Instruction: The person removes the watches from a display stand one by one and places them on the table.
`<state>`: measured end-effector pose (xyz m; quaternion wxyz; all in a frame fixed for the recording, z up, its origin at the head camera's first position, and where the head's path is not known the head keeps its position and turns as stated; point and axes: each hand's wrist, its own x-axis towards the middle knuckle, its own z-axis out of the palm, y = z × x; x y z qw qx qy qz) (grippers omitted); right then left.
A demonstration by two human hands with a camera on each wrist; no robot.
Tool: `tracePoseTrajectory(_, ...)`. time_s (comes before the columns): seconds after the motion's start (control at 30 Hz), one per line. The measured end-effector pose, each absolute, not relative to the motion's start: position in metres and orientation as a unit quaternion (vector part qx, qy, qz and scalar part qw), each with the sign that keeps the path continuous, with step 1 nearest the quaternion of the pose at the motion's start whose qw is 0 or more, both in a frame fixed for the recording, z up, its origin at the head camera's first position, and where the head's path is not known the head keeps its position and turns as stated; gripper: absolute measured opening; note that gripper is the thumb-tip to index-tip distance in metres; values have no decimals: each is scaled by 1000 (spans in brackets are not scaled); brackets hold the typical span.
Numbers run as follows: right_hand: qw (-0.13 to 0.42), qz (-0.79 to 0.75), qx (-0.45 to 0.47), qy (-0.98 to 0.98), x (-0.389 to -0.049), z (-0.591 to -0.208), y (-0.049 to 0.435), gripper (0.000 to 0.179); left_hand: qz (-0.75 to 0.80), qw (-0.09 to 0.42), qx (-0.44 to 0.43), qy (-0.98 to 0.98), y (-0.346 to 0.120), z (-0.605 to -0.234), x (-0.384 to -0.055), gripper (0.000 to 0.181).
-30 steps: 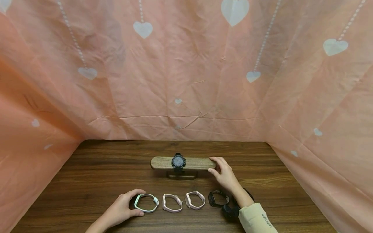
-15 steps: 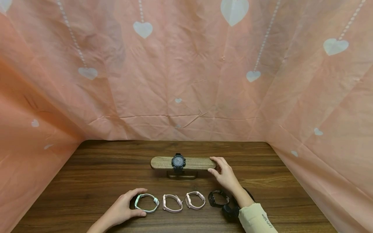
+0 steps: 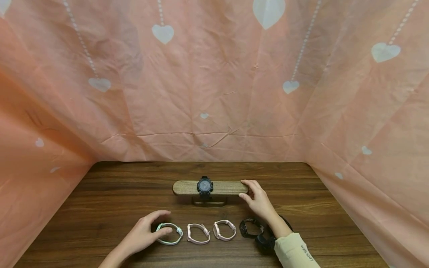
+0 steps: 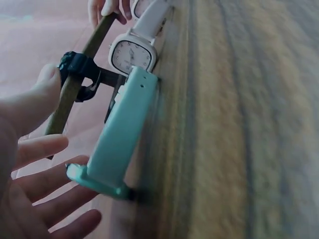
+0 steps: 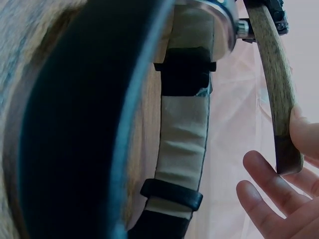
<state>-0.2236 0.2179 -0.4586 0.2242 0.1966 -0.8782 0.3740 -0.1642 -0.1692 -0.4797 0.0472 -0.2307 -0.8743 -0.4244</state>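
Note:
My left hand (image 3: pixel 144 231) is over the near left of the table, thumb and fingers apart, around the left side of a mint-green watch (image 3: pixel 170 243). In the left wrist view its fingers are loosely spread beside the mint strap (image 4: pixel 122 129) and pinch nothing. My right hand (image 3: pixel 260 204) grips the right end of a wooden watch stand (image 3: pixel 228 188) between thumb and fingers. A black watch (image 3: pixel 205 185) is strapped around the middle of the stand's bar, dial facing me.
Two pale pink watches (image 3: pixel 188 234) and a black-strapped watch (image 3: pixel 243 230) lie on their sides in a row on the wooden table (image 3: pixel 127 193). Another black strap (image 3: pixel 265 243) is partly hidden under my right forearm. Pink heart-printed cloth (image 3: pixel 201 93) encloses the back and sides.
My left hand has risen slightly and shifted right over the mint watch, its thumb now above the loop. The right hand, stand and watches have not visibly moved.

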Motion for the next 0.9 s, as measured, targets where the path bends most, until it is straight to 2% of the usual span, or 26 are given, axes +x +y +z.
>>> tracePoseTrajectory(0.27, 226, 372, 197, -878, -223, -458, 217, 44, -432, 133, -234, -861, -159, -468, -176, 36)
tracePoseTrajectory(0.5, 227, 370, 197, -879, -224, -459, 217, 44, -394, 217, -268, -852, -153, -456, -188, 36)
tracePoseTrajectory(0.9, 223, 375, 192, -879, -224, -460, 217, 45, -380, 235, -302, -842, -132, -438, -202, 42)
